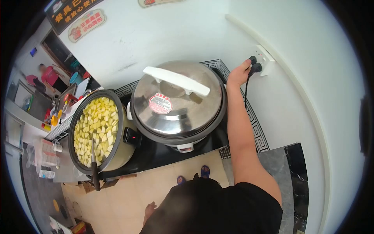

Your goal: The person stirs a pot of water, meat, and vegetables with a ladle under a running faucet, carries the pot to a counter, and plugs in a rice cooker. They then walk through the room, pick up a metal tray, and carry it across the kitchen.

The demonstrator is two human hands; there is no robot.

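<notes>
The black plug sits at the white wall socket in the upper right of the frame. My right hand is pinched around it. At centre stands the big cooker with its steel lid. Left of that is an open pot of yellow chunks. My left hand hangs loose and empty at the bottom edge.

Black plug, white socket, silver lid, yellow food chunks

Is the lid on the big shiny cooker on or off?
On. The steel lid sits flat over the cooker rim, closing it, white handle on top.
</notes>
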